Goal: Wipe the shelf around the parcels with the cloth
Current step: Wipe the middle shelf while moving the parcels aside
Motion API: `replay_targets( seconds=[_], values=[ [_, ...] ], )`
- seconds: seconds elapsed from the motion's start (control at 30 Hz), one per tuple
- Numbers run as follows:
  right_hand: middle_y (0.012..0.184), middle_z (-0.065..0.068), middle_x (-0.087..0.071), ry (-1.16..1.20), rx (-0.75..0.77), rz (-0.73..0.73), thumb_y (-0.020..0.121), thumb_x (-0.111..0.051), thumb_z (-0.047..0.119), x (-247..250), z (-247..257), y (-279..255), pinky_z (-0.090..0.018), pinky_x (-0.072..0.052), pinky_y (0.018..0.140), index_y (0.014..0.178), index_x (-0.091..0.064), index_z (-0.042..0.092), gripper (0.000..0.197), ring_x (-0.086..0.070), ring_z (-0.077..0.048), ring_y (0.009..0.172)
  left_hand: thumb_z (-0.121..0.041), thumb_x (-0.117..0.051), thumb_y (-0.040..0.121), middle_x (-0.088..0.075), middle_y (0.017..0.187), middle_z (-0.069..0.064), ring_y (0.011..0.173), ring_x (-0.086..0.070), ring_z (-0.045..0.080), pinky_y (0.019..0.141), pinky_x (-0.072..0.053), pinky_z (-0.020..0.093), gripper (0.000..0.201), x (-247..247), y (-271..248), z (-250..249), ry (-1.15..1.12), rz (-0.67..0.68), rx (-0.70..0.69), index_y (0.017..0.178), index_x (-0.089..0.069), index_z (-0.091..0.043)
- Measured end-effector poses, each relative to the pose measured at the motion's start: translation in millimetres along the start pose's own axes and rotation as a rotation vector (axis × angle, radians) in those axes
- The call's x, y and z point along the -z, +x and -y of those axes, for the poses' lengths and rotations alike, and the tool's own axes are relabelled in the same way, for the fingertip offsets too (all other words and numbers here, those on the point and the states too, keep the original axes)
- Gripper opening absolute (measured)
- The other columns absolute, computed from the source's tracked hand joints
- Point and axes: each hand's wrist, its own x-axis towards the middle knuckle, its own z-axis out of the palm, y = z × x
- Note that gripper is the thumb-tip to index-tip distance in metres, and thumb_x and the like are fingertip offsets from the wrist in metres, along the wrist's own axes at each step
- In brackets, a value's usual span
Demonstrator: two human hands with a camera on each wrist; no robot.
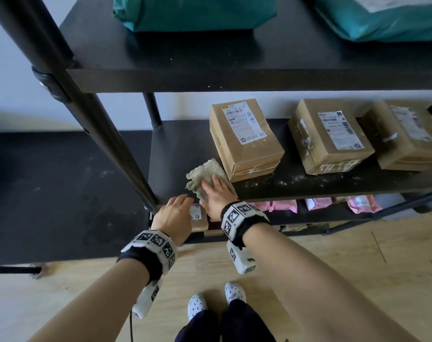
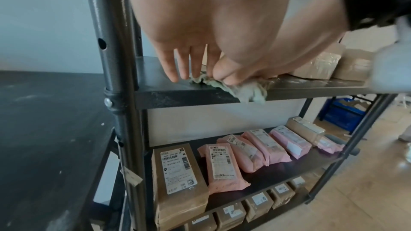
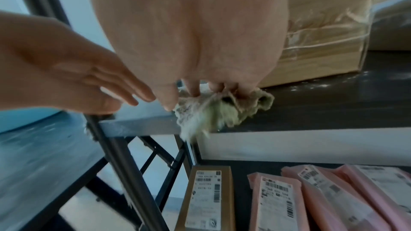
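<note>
A crumpled beige-green cloth lies at the front left of the black middle shelf, its edge hanging over the shelf front. My right hand lies flat on the cloth and presses it down, just left of the nearest cardboard parcel. Two more cardboard parcels stand further right. My left hand is open beside the right one, its fingers straight and reaching the shelf's front left corner next to the cloth. It holds nothing.
White dust speckles the shelf front before the parcels. A black upright post stands just left of my hands. Teal mailer bags lie on the shelf above. Pink mailers and a brown box fill the shelf below. A black table adjoins at the left.
</note>
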Motion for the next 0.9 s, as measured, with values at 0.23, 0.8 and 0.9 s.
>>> replay_targets(
  seconds=[0.23, 0.8, 0.9],
  values=[
    [0.161, -0.005, 0.01, -0.046, 0.171, 0.0, 0.099, -0.035, 0.034, -2.4, -7.5, -4.9, -0.043, -0.004, 0.121, 0.151, -0.008, 0.027, 0.059, 0.005, -0.023, 0.149, -0.008, -0.044, 0.09, -0.054, 0.131, 0.007, 0.119, -0.05, 0.028, 0.087, -0.052, 0.044, 0.037, 7.0, 6.4, -4.0, -0.071, -0.053, 0.049, 0.127, -0.049, -0.011],
    [0.158, -0.007, -0.02, 0.057, 0.415, -0.117, 0.093, -0.049, 0.015, -14.2, -74.7, -29.2, -0.04, -0.004, 0.123, 0.143, -0.036, 0.018, 0.052, -0.01, -0.022, 0.148, -0.026, -0.061, 0.088, -0.007, 0.159, 0.006, 0.145, -0.013, 0.03, 0.113, -0.019, 0.062, 0.079, 26.7, 133.5, -130.8, 0.433, -0.042, -0.415, 0.143, -0.009, -0.047],
    [0.159, -0.006, -0.019, 0.062, 0.43, -0.137, 0.091, -0.049, 0.007, -15.5, -74.6, -28.8, -0.039, -0.003, 0.123, 0.145, -0.031, 0.02, 0.058, -0.01, -0.021, 0.148, -0.024, -0.067, 0.083, -0.016, 0.156, 0.007, 0.143, -0.018, 0.032, 0.111, -0.02, 0.064, 0.087, 22.7, 142.4, -127.3, 0.471, -0.023, -0.414, 0.14, -0.006, -0.049]
  ],
)
